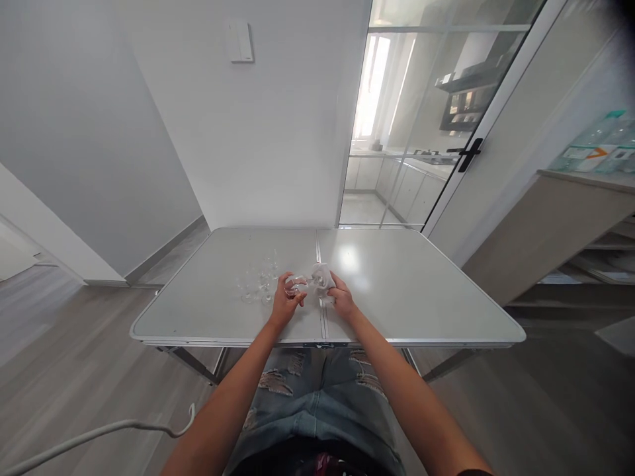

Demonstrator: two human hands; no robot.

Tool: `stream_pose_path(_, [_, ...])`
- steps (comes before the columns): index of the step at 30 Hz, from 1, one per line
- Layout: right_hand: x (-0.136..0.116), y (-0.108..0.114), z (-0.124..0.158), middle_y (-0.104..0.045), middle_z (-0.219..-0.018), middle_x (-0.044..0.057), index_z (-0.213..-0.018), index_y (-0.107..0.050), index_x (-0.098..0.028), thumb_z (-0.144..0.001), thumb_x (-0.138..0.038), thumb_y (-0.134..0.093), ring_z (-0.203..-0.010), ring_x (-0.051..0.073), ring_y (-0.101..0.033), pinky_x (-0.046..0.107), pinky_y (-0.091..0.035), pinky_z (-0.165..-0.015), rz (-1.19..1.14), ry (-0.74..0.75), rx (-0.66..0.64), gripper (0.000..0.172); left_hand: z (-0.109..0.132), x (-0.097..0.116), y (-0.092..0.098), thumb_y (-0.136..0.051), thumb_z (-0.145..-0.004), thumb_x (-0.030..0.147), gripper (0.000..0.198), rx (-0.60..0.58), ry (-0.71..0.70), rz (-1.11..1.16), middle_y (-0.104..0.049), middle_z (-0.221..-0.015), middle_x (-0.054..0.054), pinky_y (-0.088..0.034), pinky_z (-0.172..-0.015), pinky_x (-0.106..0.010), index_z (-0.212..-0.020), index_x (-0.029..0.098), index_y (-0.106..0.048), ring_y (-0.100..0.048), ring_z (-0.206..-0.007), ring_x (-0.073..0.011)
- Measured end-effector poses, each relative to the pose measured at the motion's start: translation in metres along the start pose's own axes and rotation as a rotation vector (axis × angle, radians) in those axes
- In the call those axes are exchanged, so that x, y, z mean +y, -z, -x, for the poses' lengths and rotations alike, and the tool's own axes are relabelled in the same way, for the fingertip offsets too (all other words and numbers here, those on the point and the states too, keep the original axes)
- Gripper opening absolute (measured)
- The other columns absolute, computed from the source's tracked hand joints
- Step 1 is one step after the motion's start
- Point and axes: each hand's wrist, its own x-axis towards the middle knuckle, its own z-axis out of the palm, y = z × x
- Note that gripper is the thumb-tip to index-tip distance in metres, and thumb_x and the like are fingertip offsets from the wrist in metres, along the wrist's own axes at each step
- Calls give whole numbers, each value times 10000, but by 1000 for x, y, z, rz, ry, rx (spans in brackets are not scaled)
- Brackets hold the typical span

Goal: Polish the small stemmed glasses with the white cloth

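My left hand (pixel 286 297) is closed around the bowl of a small clear stemmed glass (pixel 296 284), held on its side above the table. The stem points right, toward a white cloth (pixel 322 277) bunched in my right hand (pixel 341 295). That cloth wraps the foot end of the glass, so the foot is partly hidden. Just left of my left hand, several clear stemmed glasses (pixel 262 281) stand grouped on the tabletop; their outlines are faint against the pale surface.
The pale folding table (pixel 421 291) has a metal rim and a centre seam. A wall stands behind it. A glass door (pixel 421 99) with a black handle is at the back right, and bottles (pixel 600 145) sit on a shelf at the far right. A white cable (pixel 124 424) shows lower left.
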Motion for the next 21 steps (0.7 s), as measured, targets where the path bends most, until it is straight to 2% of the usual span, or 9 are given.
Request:
stream_pose_path(3, [13,0,-4,-621,-775,11,-914,-691,-191,-559,-178,-522,-685,161,-489,262,-374,-604,-7,-114,-29,393,0,-1,0,-759,-794,434,639,-4,-11,0,-688,-1085,-64,-489,-515,-193,-1257,253,-357,-573,-478,-39])
stream_pose_path(6, [24,4,-6,-479,-599,-17,-637,-582,-179,-532,-187,-502,-583,125,-372,249,-286,-535,60,-132,17,133,-1,-3,2,-758,-798,417,630,75,-39,5,-684,-1074,-61,-460,-481,-182,-1259,256,-361,-575,-473,-43])
stream_pose_path(8, [26,8,-6,-389,-544,-29,-541,-484,-189,-523,-193,-492,-557,113,-312,250,-238,-519,90,-105,70,20,-2,-5,4,-758,-799,411,626,117,-47,11,-681,-1077,-61,-455,-474,-182,-1259,260,-361,-576,-475,-45])
stream_pose_path(10, [22,10,-6,-354,-533,-31,-524,-449,-195,-524,-193,-488,-555,112,-294,255,-220,-521,96,-79,112,39,-3,-7,5,-760,-798,408,627,141,-45,11,-679,-1082,-60,-459,-480,-184,-1260,263,-362,-574,-478,-44])
stream_pose_path(12, [16,10,-4,-398,-563,-20,-568,-492,-189,-541,-186,-494,-579,123,-329,258,-248,-537,80,-41,128,28,-3,-8,5,-764,-795,406,630,150,-42,4,-679,-1086,-60,-459,-486,-181,-1259,264,-363,-570,-481,-40])
stream_pose_path(15, [8,6,-3,-541,-697,8,-766,-627,-175,-566,-184,-512,-662,150,-431,260,-336,-595,41,2,90,231,-2,-7,3,-766,-792,412,634,108,-28,-9,-681,-1088,-60,-450,-479,-171,-1255,263,-359,-563,-477,-34])
stream_pose_path(18, [8,1,-4,-623,-844,26,-990,-669,-185,-558,-180,-521,-733,168,-503,260,-394,-634,-3,-37,11,456,-1,-3,1,-765,-792,422,642,14,2,-13,-680,-1092,-57,-452,-471,-171,-1257,263,-352,-551,-460,-28])
stream_pose_path(19, [10,0,-5,-629,-852,25,-1006,-668,-187,-553,-181,-519,-729,166,-509,258,-401,-630,-17,-58,-2,477,-1,-2,1,-764,-793,423,641,-7,7,-13,-678,-1094,-56,-455,-471,-172,-1256,263,-351,-549,-456,-27])
stream_pose_path(21, [17,-1,-6,-609,-778,15,-919,-668,-180,-543,-189,-509,-664,150,-486,252,-389,-590,-22,-113,-13,409,-1,-2,1,-762,-796,420,633,-15,1,-8,-674,-1093,-52,-454,-467,-173,-1249,263,-348,-546,-450,-25])
